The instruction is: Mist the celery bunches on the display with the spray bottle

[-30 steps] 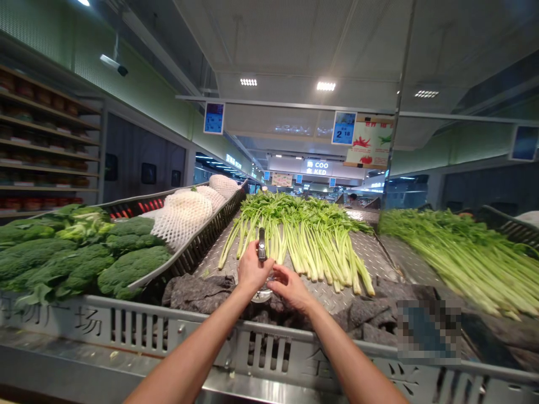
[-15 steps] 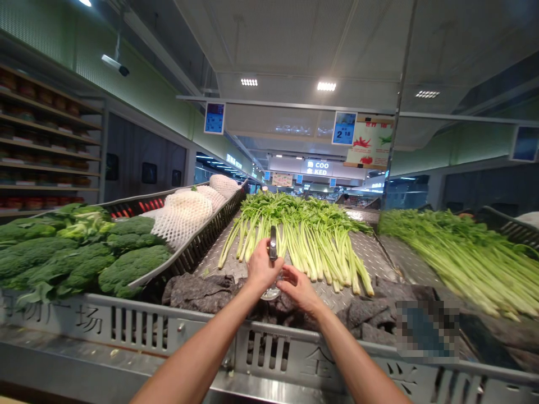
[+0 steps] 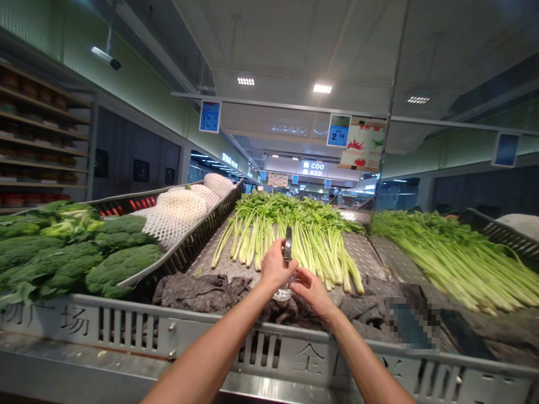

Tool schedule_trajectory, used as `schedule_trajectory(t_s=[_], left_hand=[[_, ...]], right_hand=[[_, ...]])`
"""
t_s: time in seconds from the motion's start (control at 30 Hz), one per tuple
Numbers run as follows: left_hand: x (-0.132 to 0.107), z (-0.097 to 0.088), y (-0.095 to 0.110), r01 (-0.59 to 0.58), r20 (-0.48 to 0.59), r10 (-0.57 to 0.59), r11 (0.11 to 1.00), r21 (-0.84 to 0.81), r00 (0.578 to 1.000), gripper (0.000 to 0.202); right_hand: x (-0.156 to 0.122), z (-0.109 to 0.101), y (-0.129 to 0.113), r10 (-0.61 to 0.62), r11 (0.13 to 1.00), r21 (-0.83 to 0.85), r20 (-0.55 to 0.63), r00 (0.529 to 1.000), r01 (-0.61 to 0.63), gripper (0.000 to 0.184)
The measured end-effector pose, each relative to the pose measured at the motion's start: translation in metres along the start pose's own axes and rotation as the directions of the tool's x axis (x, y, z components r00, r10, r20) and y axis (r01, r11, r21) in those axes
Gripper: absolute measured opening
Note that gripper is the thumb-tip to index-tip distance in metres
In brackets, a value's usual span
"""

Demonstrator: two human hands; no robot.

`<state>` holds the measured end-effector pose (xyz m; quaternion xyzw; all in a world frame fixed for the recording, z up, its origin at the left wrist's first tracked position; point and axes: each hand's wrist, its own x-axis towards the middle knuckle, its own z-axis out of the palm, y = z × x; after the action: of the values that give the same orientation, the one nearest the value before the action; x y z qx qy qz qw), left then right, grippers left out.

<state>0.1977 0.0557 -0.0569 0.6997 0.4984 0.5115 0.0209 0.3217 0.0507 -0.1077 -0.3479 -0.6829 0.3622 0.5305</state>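
Note:
Both my hands meet around a spray bottle (image 3: 288, 244) with a dark spray head and a clear base that shows below my wrists. My left hand (image 3: 276, 269) is closed round the bottle just under its head. Against the bottle's right side, my right hand (image 3: 312, 289) has its fingers curled; most of the bottle's body is hidden. Right behind the bottle, a row of celery (image 3: 295, 227) lies with leaves to the back and pale stalk ends towards me. Under it is a patterned metal display plate (image 3: 223, 247).
Dark crumpled cloth (image 3: 197, 292) lies along the front, behind a grey slotted rail (image 3: 202, 331). Broccoli (image 3: 124, 261) fills the left side, beside a black crate wall (image 3: 202, 235) and produce in white foam nets (image 3: 177, 213). A mirror (image 3: 455, 168) stands at right.
My hands and the spray bottle have moved a little to the right along the celery. My view has turned slightly right. The grip looks the same.

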Motion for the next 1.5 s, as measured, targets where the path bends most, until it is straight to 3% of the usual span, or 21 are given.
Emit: schedule_trajectory(t_s=[0.53,0.7,0.87,1.13,1.5], left_hand=[[-0.002,0.004,0.018,0.026,0.057,-0.025,0.999,-0.02,0.998,0.041],[-0.002,0.009,0.022,-0.01,0.052,0.012,0.999,-0.037,0.999,0.039],[-0.001,0.019,0.026,-0.032,0.13,0.035,0.999,-0.025,0.991,0.027],[-0.003,0.03,0.038,-0.104,0.17,0.123,0.988,-0.115,0.978,0.039],[-0.007,0.046,0.058,-0.158,0.24,0.191,0.976,-0.151,0.952,0.032]], right_hand=[[-0.009,-0.012,-0.004,-0.001,1.0,0.009,-0.029,1.0,0.001,0.049],[-0.011,-0.019,-0.003,0.011,1.0,0.001,-0.051,0.999,-0.011,0.05],[-0.016,-0.029,0.0,-0.013,1.0,-0.01,-0.016,1.0,0.012,0.048],[-0.026,-0.046,-0.006,0.026,0.999,-0.029,-0.05,0.998,-0.028,0.049],[-0.041,-0.066,-0.012,0.032,0.999,-0.012,-0.055,0.998,-0.033,0.05]])
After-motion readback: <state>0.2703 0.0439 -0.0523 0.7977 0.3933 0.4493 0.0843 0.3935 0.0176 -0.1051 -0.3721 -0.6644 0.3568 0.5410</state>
